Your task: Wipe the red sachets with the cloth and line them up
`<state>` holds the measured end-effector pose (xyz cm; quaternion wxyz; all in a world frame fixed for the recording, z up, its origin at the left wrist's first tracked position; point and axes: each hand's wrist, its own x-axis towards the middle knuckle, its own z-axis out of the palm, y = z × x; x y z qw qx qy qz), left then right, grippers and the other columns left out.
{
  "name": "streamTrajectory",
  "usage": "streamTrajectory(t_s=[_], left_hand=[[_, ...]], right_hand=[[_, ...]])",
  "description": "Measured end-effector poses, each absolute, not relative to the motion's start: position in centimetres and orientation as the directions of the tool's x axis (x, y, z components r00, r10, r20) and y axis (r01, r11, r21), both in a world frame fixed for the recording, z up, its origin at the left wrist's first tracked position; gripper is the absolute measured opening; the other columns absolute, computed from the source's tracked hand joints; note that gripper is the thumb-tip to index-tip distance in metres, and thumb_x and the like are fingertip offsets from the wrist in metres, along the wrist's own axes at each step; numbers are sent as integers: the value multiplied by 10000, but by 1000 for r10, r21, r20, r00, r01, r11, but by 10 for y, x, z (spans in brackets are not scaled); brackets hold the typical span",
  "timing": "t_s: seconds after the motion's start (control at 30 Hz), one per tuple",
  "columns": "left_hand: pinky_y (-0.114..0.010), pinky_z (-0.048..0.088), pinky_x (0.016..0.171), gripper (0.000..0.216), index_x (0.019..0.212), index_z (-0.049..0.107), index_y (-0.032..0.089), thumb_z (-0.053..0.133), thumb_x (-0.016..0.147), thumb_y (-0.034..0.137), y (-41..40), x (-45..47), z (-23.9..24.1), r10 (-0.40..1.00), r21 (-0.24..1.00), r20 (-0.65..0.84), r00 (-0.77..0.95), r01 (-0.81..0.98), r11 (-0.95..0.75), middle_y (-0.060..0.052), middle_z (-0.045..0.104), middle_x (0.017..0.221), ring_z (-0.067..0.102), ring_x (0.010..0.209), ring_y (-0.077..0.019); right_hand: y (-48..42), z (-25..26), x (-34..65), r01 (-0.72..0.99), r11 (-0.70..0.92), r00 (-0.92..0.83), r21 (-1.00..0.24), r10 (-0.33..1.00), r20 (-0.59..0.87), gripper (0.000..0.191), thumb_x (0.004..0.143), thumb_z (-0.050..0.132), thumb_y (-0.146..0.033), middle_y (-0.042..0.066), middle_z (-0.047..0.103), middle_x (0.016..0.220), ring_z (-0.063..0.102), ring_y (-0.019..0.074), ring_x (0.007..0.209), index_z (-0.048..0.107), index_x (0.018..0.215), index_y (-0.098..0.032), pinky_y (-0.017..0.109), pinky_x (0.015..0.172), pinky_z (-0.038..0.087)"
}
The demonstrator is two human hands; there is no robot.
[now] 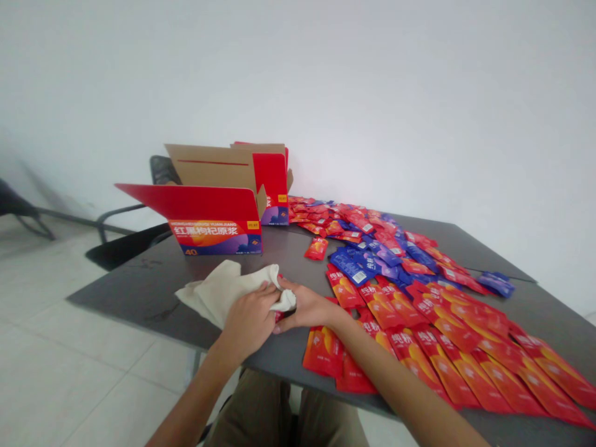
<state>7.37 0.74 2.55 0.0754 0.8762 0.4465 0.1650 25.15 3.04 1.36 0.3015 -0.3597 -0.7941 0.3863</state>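
Note:
A cream cloth (223, 287) lies bunched near the front edge of the grey table, and my left hand (251, 315) is closed on it. My right hand (305, 308) meets the left one at the cloth's right end, its fingers curled at the fold. Between the two hands shows a small strip of a red sachet (279, 316), gripped by my right hand; cloth and fingers hide most of it. Just right of my right hand, red sachets (323, 347) with an orange print lie in overlapping rows, passing under my right forearm.
Behind the cloth stands an open red and purple carton (214, 237), flaps raised, with a second open carton (272, 180) behind it. A heap of red and blue sachets (372, 257) spreads across the table (288, 261). Black chairs (125, 245) stand to the left.

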Motion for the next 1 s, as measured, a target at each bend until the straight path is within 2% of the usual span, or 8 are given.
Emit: streamTrajectory(t_s=[0.07, 0.27, 0.4, 0.5, 0.6, 0.7, 0.87, 1.0], left_hand=[[-381, 379, 1105, 517, 1156, 647, 206, 414, 732, 25, 10, 74, 25, 797, 275, 232, 557, 749, -603, -55, 630, 1292, 478, 1308, -215], [-400, 398, 1098, 578, 1302, 558, 216, 413, 767, 56, -13, 53, 9, 770, 265, 265, 580, 724, -637, -46, 528, 1406, 455, 1326, -218], [-378, 385, 1100, 514, 1187, 631, 213, 424, 751, 35, 3, 70, 22, 806, 267, 223, 549, 761, -592, -47, 610, 1321, 471, 1313, -211], [-380, 373, 1109, 494, 1140, 650, 210, 428, 738, 27, 8, 74, 23, 798, 249, 233, 556, 759, -601, -42, 636, 1282, 474, 1310, -215], [-384, 385, 1107, 551, 1266, 579, 201, 405, 769, 36, -6, 61, 12, 760, 230, 269, 591, 727, -647, -48, 560, 1378, 442, 1336, -214], [-396, 396, 1101, 551, 1297, 555, 205, 404, 789, 56, -14, 55, 8, 762, 218, 273, 588, 733, -644, -51, 530, 1406, 446, 1333, -221], [-375, 388, 1099, 490, 1139, 651, 203, 428, 739, 28, 7, 74, 24, 794, 229, 234, 561, 762, -606, -56, 643, 1270, 485, 1301, -224], [-390, 392, 1102, 565, 1252, 592, 201, 410, 748, 25, -3, 64, 16, 766, 232, 272, 582, 733, -639, -60, 570, 1367, 458, 1323, -218]], right_hand=[[30, 15, 251, 337, 429, -557, -838, 808, 191, 781, 554, 851, -343, 13, 625, 1117, 590, 188, 975, 520, 1249, -208, 300, 908, 451], [34, 10, 251, 408, 487, -549, -772, 807, 219, 752, 452, 890, -331, 47, 618, 1145, 565, 234, 1051, 601, 1131, -186, 343, 959, 422], [33, 9, 252, 367, 470, -548, -803, 807, 223, 757, 530, 862, -359, 26, 621, 1129, 574, 206, 1024, 554, 1204, -205, 320, 941, 428], [31, 11, 251, 371, 463, -545, -805, 810, 215, 792, 538, 856, -370, 18, 620, 1116, 579, 196, 995, 522, 1238, -207, 310, 919, 440], [32, 12, 250, 425, 486, -539, -764, 814, 217, 718, 490, 873, -368, 39, 613, 1113, 575, 213, 1005, 587, 1120, -176, 330, 933, 440], [33, 11, 250, 444, 516, -550, -732, 802, 232, 668, 461, 883, -375, 57, 605, 1134, 563, 236, 1055, 617, 1039, -168, 351, 972, 420], [32, 11, 250, 373, 491, -556, -787, 797, 233, 747, 557, 847, -362, 19, 621, 1127, 577, 207, 1049, 538, 1222, -221, 327, 971, 419], [32, 11, 250, 413, 490, -547, -768, 807, 222, 737, 496, 871, -371, 35, 612, 1150, 574, 223, 1048, 586, 1155, -203, 337, 963, 425]])
